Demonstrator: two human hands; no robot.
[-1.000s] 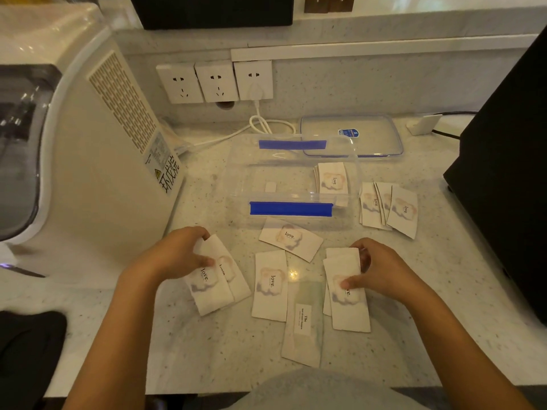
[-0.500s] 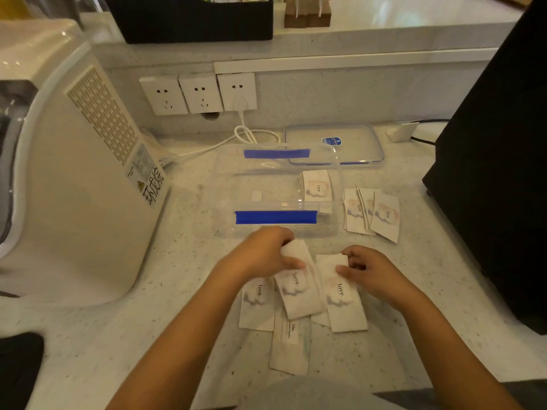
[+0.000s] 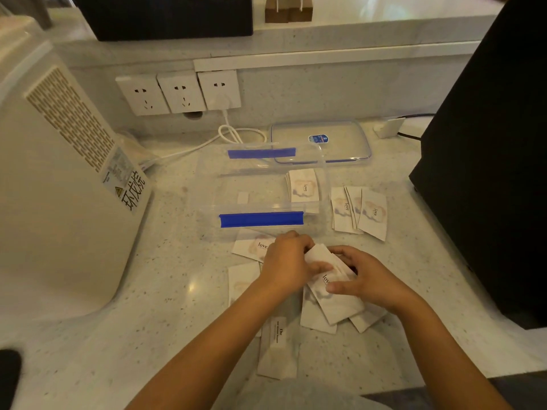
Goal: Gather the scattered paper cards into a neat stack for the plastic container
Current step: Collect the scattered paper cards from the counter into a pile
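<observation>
Clear plastic container (image 3: 207, 184), blue tape on both long rims, holds a small stack of cards (image 3: 303, 187) at its right end; lid (image 3: 349, 143) lies behind. Since half a second ago, both bundles merged: left hand (image 3: 285, 266) and right hand (image 3: 365, 279) jointly grasp one fanned card bundle (image 3: 334, 303) on the counter (image 3: 148, 306). Three wall sockets (image 3: 180, 91)

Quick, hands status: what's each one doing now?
Left hand: closed on the cards.
Right hand: closed on the same cards.
</observation>
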